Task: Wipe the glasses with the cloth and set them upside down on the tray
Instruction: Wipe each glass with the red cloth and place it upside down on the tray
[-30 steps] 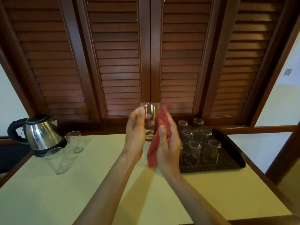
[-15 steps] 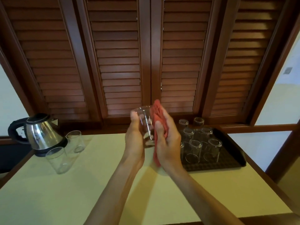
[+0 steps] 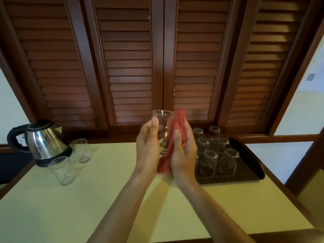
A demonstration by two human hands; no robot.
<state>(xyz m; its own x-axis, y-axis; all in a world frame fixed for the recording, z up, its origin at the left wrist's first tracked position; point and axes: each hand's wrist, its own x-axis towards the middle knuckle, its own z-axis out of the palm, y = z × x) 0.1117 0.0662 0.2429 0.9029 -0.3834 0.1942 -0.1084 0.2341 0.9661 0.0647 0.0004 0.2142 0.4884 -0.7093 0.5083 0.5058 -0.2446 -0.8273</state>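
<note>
While both hands hold it, the clear glass [image 3: 163,127] seems upright.

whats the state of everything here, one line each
held glass: upright in the air, gripped by left hand
red cloth: pressed to that glass by right hand
two table glasses: upright, beside kettle
tray glasses: upside down on tray
kettle: lid closed

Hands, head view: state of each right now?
Left hand: fingers curled round the drinking glass, holding it up above the table.
Right hand: gripping the red cloth, pressing it against the glass.
</note>
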